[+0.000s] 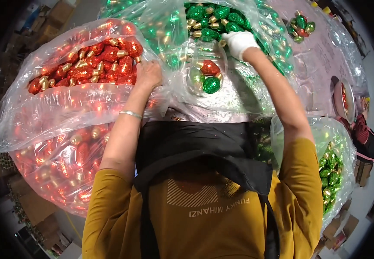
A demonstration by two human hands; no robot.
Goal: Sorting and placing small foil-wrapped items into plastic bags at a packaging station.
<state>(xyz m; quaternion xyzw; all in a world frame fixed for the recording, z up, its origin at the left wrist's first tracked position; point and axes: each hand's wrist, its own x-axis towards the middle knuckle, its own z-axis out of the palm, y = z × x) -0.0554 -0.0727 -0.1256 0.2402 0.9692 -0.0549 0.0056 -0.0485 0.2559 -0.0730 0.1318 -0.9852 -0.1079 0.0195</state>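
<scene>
My left hand (149,74), bare with a bracelet at the wrist, is at the right rim of a clear plastic bag (61,105) of glittery red bulb ornaments (81,72) with gold caps. Its fingers curl inward beside the nearest red bulbs; what they grip is hidden. In a white glove, my right hand (241,44) reaches to the front of a pile of green bulb ornaments (209,33) in another clear bag. Its fingertips close on a green bulb by its gold cap. Between my hands, a clear plastic tray (202,91) holds a red bulb (210,67) and a green bulb (211,85).
A small cluster of mixed bulbs (302,27) lies at the far right of the table. Nearer stand empty clear trays (301,64) and a bowl (341,101). A bag of lighter green ornaments (331,172) is by my right elbow. Cardboard boxes (40,207) lie at the left.
</scene>
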